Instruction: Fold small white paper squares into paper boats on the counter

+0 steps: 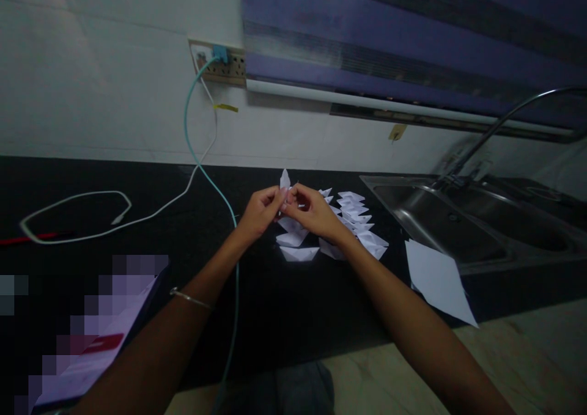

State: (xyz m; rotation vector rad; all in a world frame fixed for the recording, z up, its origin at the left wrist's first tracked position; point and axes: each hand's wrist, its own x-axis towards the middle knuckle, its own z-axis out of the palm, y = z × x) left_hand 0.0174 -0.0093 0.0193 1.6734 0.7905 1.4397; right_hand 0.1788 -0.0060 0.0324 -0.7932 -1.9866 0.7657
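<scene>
Between the fingertips of both hands is a small folded white paper, its pointed tip showing above the fingers. My left hand pinches it from the left, and my right hand pinches it from the right. Most of its lower part is hidden by the fingers. Behind and below the hands lie several folded paper boats, set in rough rows on the black countertop. My right hand and forearm cover part of these rows.
A stack of white paper sheets lies near the counter's right front edge, beside a steel sink. At left are a tablet-like screen and a coiled white cable. A teal cable runs from the wall socket past my left arm.
</scene>
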